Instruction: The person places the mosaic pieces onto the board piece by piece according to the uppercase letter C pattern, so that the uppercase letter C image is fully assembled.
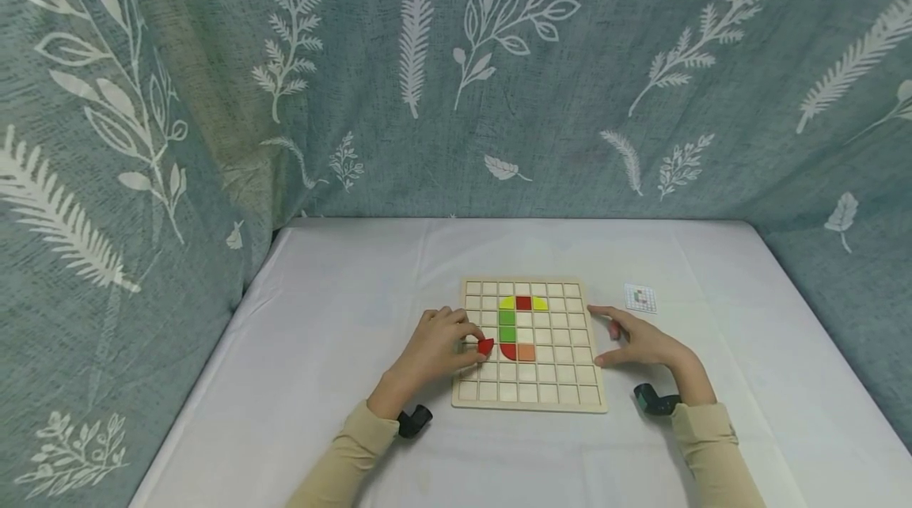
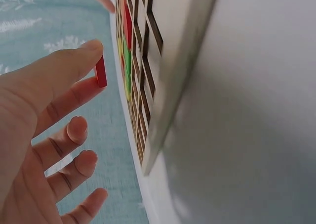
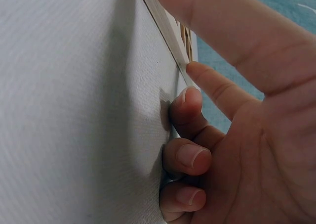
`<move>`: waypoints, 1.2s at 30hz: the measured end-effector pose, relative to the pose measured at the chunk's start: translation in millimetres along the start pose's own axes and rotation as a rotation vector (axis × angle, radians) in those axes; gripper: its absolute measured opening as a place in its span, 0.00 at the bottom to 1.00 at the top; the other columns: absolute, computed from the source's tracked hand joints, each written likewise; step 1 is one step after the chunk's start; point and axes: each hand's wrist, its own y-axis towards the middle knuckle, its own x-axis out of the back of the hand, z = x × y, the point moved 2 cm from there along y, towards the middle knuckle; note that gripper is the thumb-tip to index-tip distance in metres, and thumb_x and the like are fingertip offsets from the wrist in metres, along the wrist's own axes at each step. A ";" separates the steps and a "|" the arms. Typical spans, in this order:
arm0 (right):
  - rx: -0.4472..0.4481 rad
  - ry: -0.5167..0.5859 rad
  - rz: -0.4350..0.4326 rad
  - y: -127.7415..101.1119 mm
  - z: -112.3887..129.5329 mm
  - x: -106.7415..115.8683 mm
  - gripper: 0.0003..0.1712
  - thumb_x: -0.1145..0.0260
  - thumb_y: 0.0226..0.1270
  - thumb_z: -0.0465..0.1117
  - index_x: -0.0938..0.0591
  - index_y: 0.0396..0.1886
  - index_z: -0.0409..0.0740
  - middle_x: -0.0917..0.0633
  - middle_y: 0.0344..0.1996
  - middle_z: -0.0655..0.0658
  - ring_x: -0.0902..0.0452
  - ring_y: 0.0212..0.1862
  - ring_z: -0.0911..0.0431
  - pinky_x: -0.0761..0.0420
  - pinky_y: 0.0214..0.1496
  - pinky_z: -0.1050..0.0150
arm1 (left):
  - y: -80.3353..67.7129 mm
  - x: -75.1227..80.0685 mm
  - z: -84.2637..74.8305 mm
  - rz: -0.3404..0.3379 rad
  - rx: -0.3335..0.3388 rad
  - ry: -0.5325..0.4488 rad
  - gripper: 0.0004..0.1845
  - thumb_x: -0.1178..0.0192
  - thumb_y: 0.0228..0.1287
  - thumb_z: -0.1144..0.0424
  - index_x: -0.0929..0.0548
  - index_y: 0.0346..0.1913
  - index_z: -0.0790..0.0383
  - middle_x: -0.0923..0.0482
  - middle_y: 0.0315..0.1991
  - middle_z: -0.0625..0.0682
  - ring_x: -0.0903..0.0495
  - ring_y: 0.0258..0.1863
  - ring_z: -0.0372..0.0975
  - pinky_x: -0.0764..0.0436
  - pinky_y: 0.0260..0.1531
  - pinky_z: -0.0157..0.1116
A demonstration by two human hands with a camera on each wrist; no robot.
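A wooden grid board [image 1: 563, 381] lies on the white table. Its cells hold yellow, red, green and orange pieces [image 1: 523, 303] that form a column with a cap. My left hand [image 1: 479, 343] hovers over the board's left part. Its thumb and forefinger pinch a small red piece [image 1: 485, 346]. The left wrist view shows the red piece [image 2: 100, 71] held just off the board [image 2: 165, 85] by my left hand [image 2: 94, 63]. My right hand [image 1: 618, 339] rests at the board's right edge. Its thumb and forefinger touch the rim [image 3: 168, 33] and its other fingers [image 3: 185, 157] curl on the cloth.
A small printed card [image 1: 640, 298] lies on the table right of the board's far corner. A white cloth [image 1: 342, 310] covers the table. Leaf-patterned blue curtains [image 1: 456, 81] close in the back and both sides.
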 end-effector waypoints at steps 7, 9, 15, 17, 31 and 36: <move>0.000 -0.006 -0.006 0.8 -0.6 -1.2 0.53 0.23 0.40 0.50 0.36 0.67 0.41 0.35 0.29 0.46 0.42 0.30 0.55 0.40 0.32 0.64 | 9.5 -8.9 -14.2 0.012 -0.018 0.015 0.14 0.33 0.50 0.46 0.14 0.38 0.47 0.26 0.30 0.44 0.31 0.31 0.36 0.30 0.46 0.46; -0.001 -0.005 -0.004 0.8 -0.7 -1.3 0.53 0.23 0.40 0.50 0.36 0.67 0.41 0.35 0.29 0.46 0.42 0.30 0.55 0.40 0.31 0.64 | 12.2 -11.3 -18.5 0.013 -0.024 0.017 0.15 0.33 0.49 0.45 0.14 0.38 0.47 0.25 0.30 0.44 0.30 0.31 0.36 0.30 0.46 0.46; -0.016 -0.013 -0.004 0.7 -1.8 -1.2 0.54 0.23 0.40 0.51 0.36 0.67 0.42 0.35 0.30 0.46 0.43 0.30 0.55 0.40 0.30 0.65 | 21.7 -20.0 -30.1 0.028 -0.031 0.035 0.14 0.33 0.50 0.45 0.14 0.38 0.46 0.25 0.31 0.43 0.29 0.33 0.36 0.30 0.47 0.46; -0.024 -0.018 -0.006 0.8 -2.4 -1.5 0.54 0.23 0.40 0.52 0.36 0.67 0.42 0.35 0.30 0.46 0.43 0.30 0.56 0.40 0.30 0.66 | 25.2 -22.0 -34.3 0.036 -0.029 0.038 0.14 0.33 0.50 0.44 0.14 0.38 0.46 0.24 0.31 0.42 0.28 0.34 0.36 0.31 0.47 0.45; -0.002 0.002 0.002 1.1 -0.8 -0.1 0.52 0.23 0.41 0.49 0.36 0.67 0.42 0.35 0.30 0.46 0.44 0.30 0.55 0.41 0.29 0.66 | 46.8 -38.4 -55.8 0.075 -0.009 0.027 0.13 0.35 0.51 0.43 0.14 0.38 0.43 0.28 0.28 0.40 0.26 0.39 0.37 0.31 0.47 0.45; -0.002 -0.007 -0.001 1.4 -1.8 -0.4 0.53 0.22 0.41 0.50 0.36 0.67 0.42 0.35 0.30 0.46 0.43 0.30 0.55 0.41 0.29 0.65 | 50.1 -42.8 -57.6 0.086 0.012 0.028 0.13 0.34 0.51 0.44 0.14 0.37 0.42 0.29 0.28 0.40 0.27 0.38 0.36 0.32 0.49 0.47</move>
